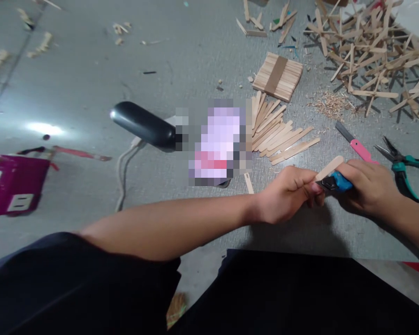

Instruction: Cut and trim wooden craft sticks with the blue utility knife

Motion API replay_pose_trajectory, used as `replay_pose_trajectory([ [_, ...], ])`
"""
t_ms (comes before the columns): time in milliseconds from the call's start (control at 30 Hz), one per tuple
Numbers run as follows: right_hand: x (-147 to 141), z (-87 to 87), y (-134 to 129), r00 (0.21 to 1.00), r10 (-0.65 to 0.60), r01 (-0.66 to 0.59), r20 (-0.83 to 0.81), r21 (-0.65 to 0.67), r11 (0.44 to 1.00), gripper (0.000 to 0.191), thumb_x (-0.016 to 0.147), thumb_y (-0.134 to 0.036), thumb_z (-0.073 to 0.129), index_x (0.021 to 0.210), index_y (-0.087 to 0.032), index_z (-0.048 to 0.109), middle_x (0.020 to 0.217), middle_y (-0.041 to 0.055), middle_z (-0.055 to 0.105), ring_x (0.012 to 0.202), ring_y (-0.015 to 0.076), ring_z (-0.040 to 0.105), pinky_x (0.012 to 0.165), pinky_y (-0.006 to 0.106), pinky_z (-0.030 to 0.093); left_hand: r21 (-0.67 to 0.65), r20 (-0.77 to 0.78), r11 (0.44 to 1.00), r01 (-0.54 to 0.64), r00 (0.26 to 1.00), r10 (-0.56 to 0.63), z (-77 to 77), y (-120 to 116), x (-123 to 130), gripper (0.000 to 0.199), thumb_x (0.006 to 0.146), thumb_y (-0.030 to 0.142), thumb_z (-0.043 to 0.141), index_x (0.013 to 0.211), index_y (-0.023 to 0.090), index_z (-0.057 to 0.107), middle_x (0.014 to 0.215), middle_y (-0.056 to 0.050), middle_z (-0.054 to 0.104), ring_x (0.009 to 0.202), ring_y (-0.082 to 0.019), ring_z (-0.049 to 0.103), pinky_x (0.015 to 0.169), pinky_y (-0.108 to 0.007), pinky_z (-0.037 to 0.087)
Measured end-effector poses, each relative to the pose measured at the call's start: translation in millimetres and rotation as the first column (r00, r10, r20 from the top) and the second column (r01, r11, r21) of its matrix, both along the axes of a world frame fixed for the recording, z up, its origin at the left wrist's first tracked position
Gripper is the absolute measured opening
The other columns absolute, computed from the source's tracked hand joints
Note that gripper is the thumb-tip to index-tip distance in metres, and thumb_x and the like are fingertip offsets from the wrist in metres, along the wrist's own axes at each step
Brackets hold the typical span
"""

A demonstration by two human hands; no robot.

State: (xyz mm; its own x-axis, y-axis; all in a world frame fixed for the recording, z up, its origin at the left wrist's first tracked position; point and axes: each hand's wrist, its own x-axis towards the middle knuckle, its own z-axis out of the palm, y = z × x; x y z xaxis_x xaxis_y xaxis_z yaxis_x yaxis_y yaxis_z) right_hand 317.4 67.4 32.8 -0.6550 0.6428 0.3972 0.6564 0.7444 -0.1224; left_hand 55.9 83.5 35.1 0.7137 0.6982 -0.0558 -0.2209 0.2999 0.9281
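My left hand pinches one end of a wooden craft stick, which points up and to the right. Closed around a blue and black utility knife is my right hand. The knife's dark tip lies against the stick close to my left fingertips. Just beyond my hands, loose craft sticks fan out on the grey surface, and a banded bundle of sticks lies behind them.
At the right are a pink-handled knife, green-handled pliers, wood shavings and a heap of joined sticks. A black oblong device with a cable and a pixelated object lie mid-left. A magenta pouch sits far left.
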Motion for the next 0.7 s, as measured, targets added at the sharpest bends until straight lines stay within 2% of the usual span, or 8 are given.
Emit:
replay_pose_trajectory([
  [100,1.8,0.3,3.7,1.0,0.009,-0.009,-0.006,0.02,1.0,0.033,0.108,-0.028,0.064,0.141,-0.022,0.062,0.087,0.0034,0.073,0.069,0.0211,0.065,0.06,0.035,0.041,-0.138,0.081,0.99,0.022,0.997,-0.011,-1.6,-1.5,0.7,0.072,0.093,0.084,0.08,0.072,0.015,0.071,0.066,-0.002,0.068,0.059,-0.01,0.061,0.061,-0.023,0.058],
  [167,3.0,0.7,5.5,1.0,0.024,-0.024,-0.003,0.027,0.999,0.032,0.109,-0.028,0.064,0.141,-0.021,0.062,0.086,0.0035,0.073,0.068,0.0213,0.066,0.059,0.035,0.042,-0.177,0.106,0.984,0.03,0.994,-0.011,-2.6,-2.1,0.5,0.07,0.092,0.081,0.083,0.073,0.015,0.072,0.068,-0.003,0.069,0.059,-0.01,0.062,0.057,-0.021,0.055],
  [367,5.4,-1.6,6.2,1.0,0.029,-0.029,0.002,0.027,0.999,0.031,0.109,-0.028,0.065,0.139,-0.021,0.062,0.091,0.0056,0.077,0.073,0.0227,0.071,0.062,0.035,0.048,-0.188,0.108,0.982,0.037,0.994,-0.017,-5.0,-2.8,-0.2,0.07,0.093,0.079,0.084,0.074,0.013,0.073,0.069,-0.004,0.069,0.056,-0.008,0.059,0.043,-0.017,0.033],
  [533,5.6,-3.2,6.7,0.999,0.033,-0.033,-0.029,0.004,0.999,0.035,0.106,-0.027,0.067,0.14,-0.021,0.064,0.094,0.0057,0.08,0.073,0.0227,0.073,0.062,0.035,0.049,-0.2,0.121,0.979,0.036,0.993,-0.012,-7.4,-2.9,1.9,0.069,0.091,0.079,0.085,0.073,0.014,0.071,0.067,-0.003,0.069,0.05,-0.007,0.053,0.041,-0.018,0.032],
  [633,5.8,-3.5,7.3,0.999,0.011,-0.012,-0.04,-0.022,1.0,0.036,0.107,-0.028,0.064,0.143,-0.023,0.064,0.094,0.0045,0.081,0.074,0.0229,0.073,0.062,0.035,0.05,-0.202,0.14,0.979,0.023,0.99,0.006,-8.7,-3.1,2.0,0.068,0.093,0.078,0.084,0.073,0.014,0.07,0.068,-0.003,0.069,0.045,-0.004,0.046,0.04,-0.018,0.031],
  [700,6.1,-3.5,7.5,0.999,0.005,-0.006,-0.04,-0.017,1.0,0.035,0.108,-0.028,0.061,0.143,-0.024,0.064,0.092,0.004,0.08,0.073,0.0227,0.072,0.062,0.035,0.05,-0.202,0.142,0.979,0.018,0.99,0.011,-9.0,-3.0,1.7,0.068,0.093,0.077,0.084,0.073,0.014,0.07,0.067,-0.002,0.069,0.045,-0.004,0.046,0.04,-0.018,0.03],
])
